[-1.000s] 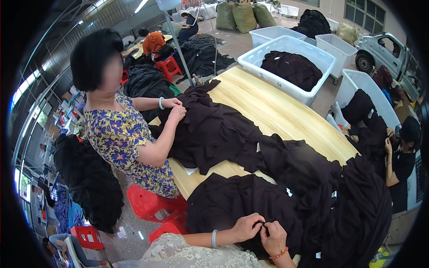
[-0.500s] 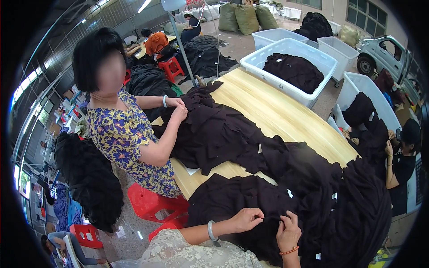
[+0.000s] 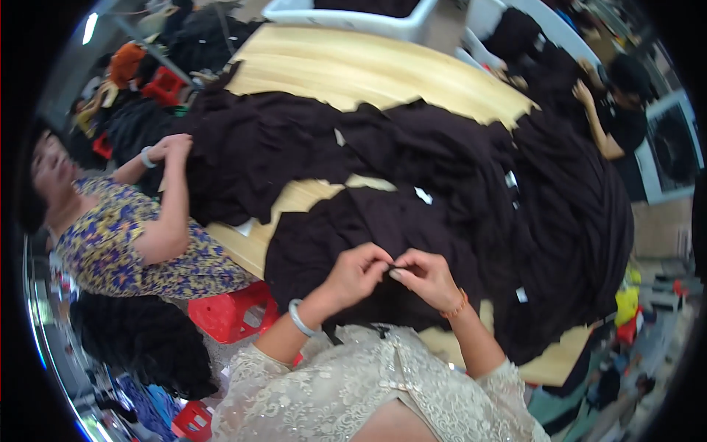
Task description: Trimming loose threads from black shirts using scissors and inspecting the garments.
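In front of me a dark brown-black garment [image 3: 324,232] lies spread on the light wooden table [image 3: 324,62]. My left hand [image 3: 359,275] is closed in a pinch, and my right hand [image 3: 428,281] pinches right beside it, fingertips meeting. A small dark bit of the garment shows between the tips; its exact part is too small to make out. More dark garments [image 3: 456,155] lie heaped just beyond and to the right, with white tags [image 3: 423,195] on them. At the left, a co-worker's hands [image 3: 177,146] are on the same kind of dark cloth.
A translucent plastic tub [image 3: 353,20] stands past the table's far edge. At right, another person [image 3: 622,118] handles dark garments by a white bin. On the left are a red stool [image 3: 232,313] and a pile of black cloth [image 3: 143,342] on the floor.
My view has tipped downward, so the table sits higher in the picture. My hands, apart before, have come together with thumbs and fingers pinched on the dark cloth.
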A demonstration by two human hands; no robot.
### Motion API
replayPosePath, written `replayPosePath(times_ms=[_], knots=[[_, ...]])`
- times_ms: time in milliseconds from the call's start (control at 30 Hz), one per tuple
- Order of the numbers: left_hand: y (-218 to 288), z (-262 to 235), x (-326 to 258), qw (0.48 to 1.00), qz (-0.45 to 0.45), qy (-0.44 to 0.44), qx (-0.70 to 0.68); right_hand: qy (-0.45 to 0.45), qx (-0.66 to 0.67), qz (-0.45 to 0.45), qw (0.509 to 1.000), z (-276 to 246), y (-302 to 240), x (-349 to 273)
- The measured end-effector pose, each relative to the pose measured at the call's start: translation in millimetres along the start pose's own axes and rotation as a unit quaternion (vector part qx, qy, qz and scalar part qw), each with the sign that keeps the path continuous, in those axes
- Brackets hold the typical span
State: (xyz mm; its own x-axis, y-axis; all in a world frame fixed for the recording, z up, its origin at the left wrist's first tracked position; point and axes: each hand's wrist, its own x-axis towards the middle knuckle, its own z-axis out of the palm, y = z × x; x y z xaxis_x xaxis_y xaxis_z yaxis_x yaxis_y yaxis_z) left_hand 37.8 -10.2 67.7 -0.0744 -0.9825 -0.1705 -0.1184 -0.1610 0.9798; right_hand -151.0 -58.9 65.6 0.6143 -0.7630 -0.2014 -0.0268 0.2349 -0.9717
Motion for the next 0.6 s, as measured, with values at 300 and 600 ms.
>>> replayPosePath(times_ms=[300,600], knots=[[-13,8,16,0.994,-0.027,-0.082,-0.069,-0.004,0.183,0.087,0.979,-8,7,-13],[7,0,59,0.899,0.333,-0.025,0.285,0.044,0.280,0.114,0.952,-9,1,-6]])
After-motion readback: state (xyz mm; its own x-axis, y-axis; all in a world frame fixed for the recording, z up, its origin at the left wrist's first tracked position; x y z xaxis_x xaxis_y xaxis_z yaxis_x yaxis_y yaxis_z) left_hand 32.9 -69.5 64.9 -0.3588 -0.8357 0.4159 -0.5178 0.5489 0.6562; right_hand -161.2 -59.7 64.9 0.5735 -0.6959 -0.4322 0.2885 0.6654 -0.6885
